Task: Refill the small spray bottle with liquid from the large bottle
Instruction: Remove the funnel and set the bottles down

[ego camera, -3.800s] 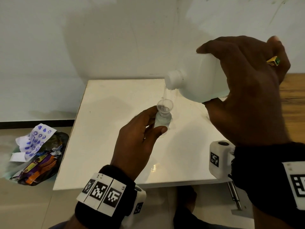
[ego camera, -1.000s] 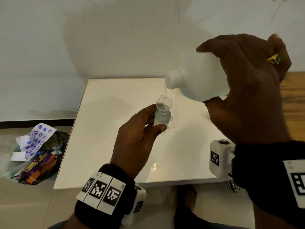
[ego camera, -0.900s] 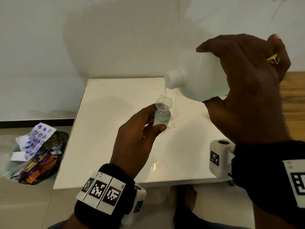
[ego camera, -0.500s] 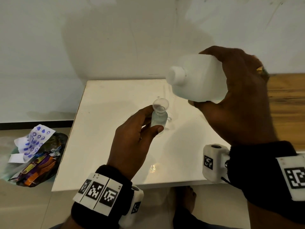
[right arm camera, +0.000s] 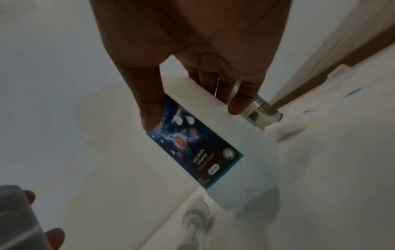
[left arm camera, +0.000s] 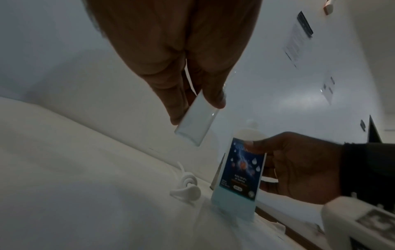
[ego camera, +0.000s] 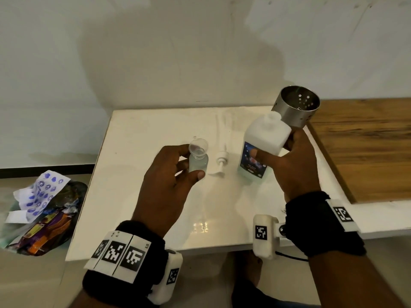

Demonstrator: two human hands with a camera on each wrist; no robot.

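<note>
My left hand [ego camera: 192, 162] pinches the small clear spray bottle [ego camera: 198, 163] between thumb and fingers. It is held a little above the white table [ego camera: 138, 196], with a clear funnel [ego camera: 198, 148] in its neck and pale liquid inside. My right hand [ego camera: 271, 150] grips the large white bottle [ego camera: 264, 138], thumb on its blue label [left arm camera: 240, 169]. That bottle is upright and uncapped, right of the small one, its base at the table top. The left wrist view shows the small bottle [left arm camera: 195, 121] clear of the table. The right wrist view shows the large bottle [right arm camera: 213, 148].
A white pump head [ego camera: 221, 161] lies on the table between the two bottles. A perforated steel cup [ego camera: 295, 107] stands just behind the large bottle. A wooden surface [ego camera: 367, 147] adjoins the table on the right. A bag of rubbish [ego camera: 40, 210] sits on the floor at the left.
The right hand has turned the large bottle from tilted over the funnel to upright and lowered it rightward to the table. The stream has stopped. The left hand still holds the small bottle.
</note>
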